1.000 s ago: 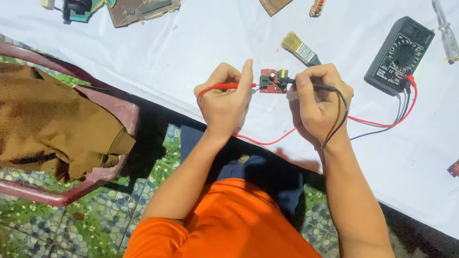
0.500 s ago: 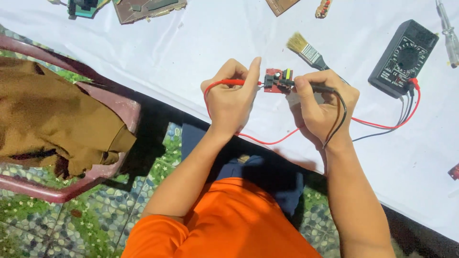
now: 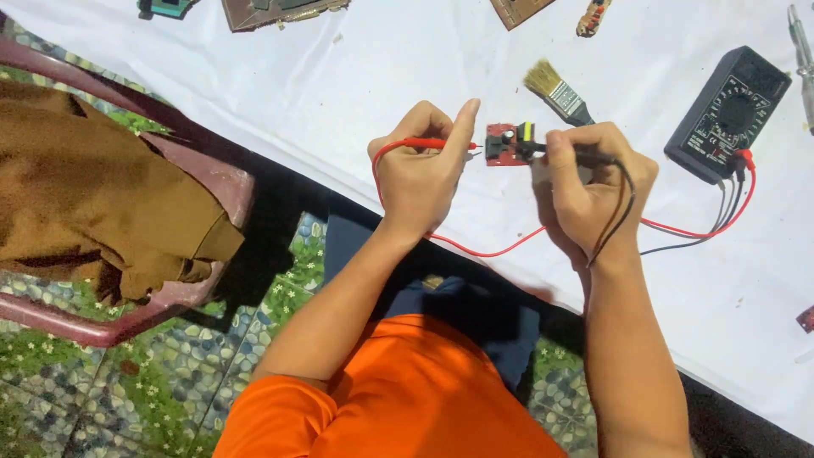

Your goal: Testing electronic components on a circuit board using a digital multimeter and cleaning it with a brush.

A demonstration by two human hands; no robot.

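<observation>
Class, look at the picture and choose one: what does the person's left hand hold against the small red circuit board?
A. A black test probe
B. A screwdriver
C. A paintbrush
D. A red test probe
D: the left hand grips a red test probe whose tip points at the small red circuit board, while the right hand holds the black test probe and the paintbrush lies untouched on the white table.

A black, box-shaped meter (image 3: 727, 114) lies tilted on the white tablecloth (image 3: 339, 93). Its small grey rectangular screen (image 3: 761, 80) sits at the meter's upper right end, above the round dial. No packages or signs show.
</observation>
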